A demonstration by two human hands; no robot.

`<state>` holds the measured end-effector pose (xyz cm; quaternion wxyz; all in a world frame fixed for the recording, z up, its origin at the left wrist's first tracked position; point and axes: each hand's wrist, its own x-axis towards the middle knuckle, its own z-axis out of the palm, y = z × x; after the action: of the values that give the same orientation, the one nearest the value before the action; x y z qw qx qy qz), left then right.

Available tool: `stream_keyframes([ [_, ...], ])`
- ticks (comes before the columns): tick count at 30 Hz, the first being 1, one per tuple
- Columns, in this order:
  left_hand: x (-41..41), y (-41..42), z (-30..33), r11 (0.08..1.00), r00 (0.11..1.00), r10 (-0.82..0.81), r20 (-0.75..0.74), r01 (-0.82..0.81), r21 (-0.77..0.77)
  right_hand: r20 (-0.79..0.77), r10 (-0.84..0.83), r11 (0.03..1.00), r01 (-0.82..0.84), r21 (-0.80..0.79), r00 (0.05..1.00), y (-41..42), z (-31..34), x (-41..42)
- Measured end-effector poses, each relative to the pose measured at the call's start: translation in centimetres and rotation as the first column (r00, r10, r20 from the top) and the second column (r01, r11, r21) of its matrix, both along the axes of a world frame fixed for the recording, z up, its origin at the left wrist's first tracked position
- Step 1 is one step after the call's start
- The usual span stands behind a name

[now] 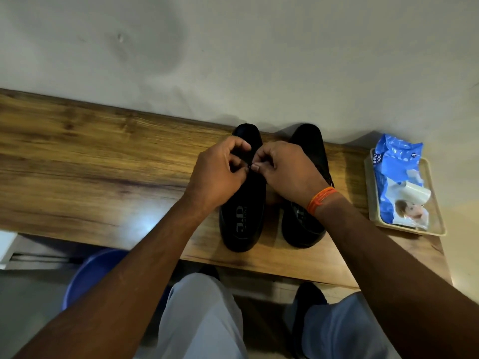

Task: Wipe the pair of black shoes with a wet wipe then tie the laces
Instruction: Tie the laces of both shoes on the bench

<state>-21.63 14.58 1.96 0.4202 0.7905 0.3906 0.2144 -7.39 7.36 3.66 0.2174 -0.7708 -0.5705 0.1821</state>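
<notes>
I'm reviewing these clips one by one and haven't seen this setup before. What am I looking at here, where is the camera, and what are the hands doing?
There is no machine: a person works bare-handed, and the single picture comes from a camera on their head, looking down. On a wooden shelf against the wall stand two black shoes, the left shoe and the right shoe, toes to the wall. The left hand and the right hand, with orange wrist threads, meet over the left shoe, fingers curled and pinching what appears to be its lace, which is mostly hidden. To the right, a tray holds a blue wet wipe pack.
</notes>
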Motion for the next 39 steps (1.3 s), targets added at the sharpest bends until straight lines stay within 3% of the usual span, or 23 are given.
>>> stream_keyframes([
  [3, 0.0, -0.1, 0.1, 0.998, 0.999, -0.034, 0.014, 0.034, -0.058, 0.042, 0.007, 1.000, -0.007, -0.004, 0.999, 0.0, -0.1, -0.1],
  [5, -0.1, 0.1, -0.2, 0.978, 0.994, -0.010, 0.106, 0.031, -0.204, 0.065, 0.004, 1.000, -0.003, -0.002, 0.998, -0.1, -0.3, -0.2],
  [8, -0.5, 0.9, -0.9, 0.847, 0.954, 0.041, 0.297, 0.125, -0.516, 0.046, -0.030, 0.999, 0.029, 0.019, 0.999, -0.2, -0.5, -0.3],
  [10, -1.0, 1.5, -1.3, 0.775, 0.935, -0.028, 0.355, 0.244, -0.583, 0.041, -0.030, 0.999, 0.029, 0.016, 0.999, -0.2, -0.5, -0.3],
  [12, -1.3, 1.8, -1.6, 0.802, 0.927, -0.124, 0.355, 0.304, -0.513, 0.042, -0.019, 1.000, 0.019, 0.006, 0.999, -0.1, -0.5, -0.3],
  [15, -1.1, 1.6, -1.8, 0.934, 0.940, -0.168, 0.297, 0.249, -0.258, 0.013, -0.002, 1.000, 0.002, 0.012, 1.000, -0.1, -0.5, -0.3],
  [18, -0.8, 1.6, -2.2, 0.979, 0.942, -0.188, 0.279, 0.203, -0.025, -0.059, -0.016, 1.000, 0.016, -0.002, 0.998, -0.1, -0.4, 0.1],
  [22, -0.5, 1.9, -2.3, 0.919, 0.925, -0.300, 0.232, 0.214, 0.332, -0.145, -0.041, 0.998, 0.034, -0.049, 0.989, -0.2, -0.3, 0.5],
  [27, -0.5, 1.7, -2.3, 0.844, 0.904, -0.389, 0.175, 0.275, 0.461, -0.244, -0.073, 0.996, 0.058, -0.068, 0.967, -0.3, -0.1, 0.8],
  [30, -0.8, 1.5, -2.7, 0.902, 0.921, -0.329, 0.210, 0.241, 0.357, -0.229, -0.068, 0.996, 0.054, -0.068, 0.971, -0.5, -0.1, 0.8],
  [34, -2.4, 1.0, -5.1, 0.969, 0.945, -0.245, 0.218, 0.231, 0.088, -0.007, 0.029, 0.984, -0.030, -0.174, 1.000, -0.4, -0.6, 1.0],
  [39, -2.5, -0.4, -4.4, 0.928, 0.896, -0.027, 0.444, 0.187, -0.322, 0.168, 0.124, 0.969, -0.084, -0.231, 0.978, 0.1, -1.1, 0.5],
])
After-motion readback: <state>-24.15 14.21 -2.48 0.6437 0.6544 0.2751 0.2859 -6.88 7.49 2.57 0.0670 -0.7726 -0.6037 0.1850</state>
